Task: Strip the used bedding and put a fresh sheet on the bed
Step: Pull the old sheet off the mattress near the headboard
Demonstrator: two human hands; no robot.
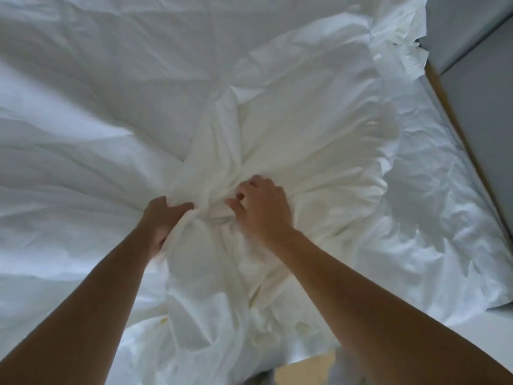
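White fabric covers nearly everything in view. A creamy bunched sheet (277, 140) lies heaped in the middle of the bed (83, 93), its folds fanning out from one gathered knot and trailing down towards the near edge. Both bare forearms reach in from below and meet at that knot.

The left hand (159, 219) grips the gathered cloth from the left. Its thumb (181, 207) lies across the top of the fold, and its fingers are curled under the fabric, mostly hidden by it. The right hand (263, 211) sits just beside it, back upward, with its fingers (234, 203) bent inward and pinching a ridge of the same cloth. The two hands are near each other but not touching.

Under and around the heap, a cooler white layer spreads flat over the left and far parts of the bed, lightly wrinkled. To the right lies a shinier, crinkled white cover (430, 204). Beyond it a tan wooden strip (444, 101) runs beside a grey panel (477, 93). A small patch of tan floor (305, 365) shows at the bottom edge.
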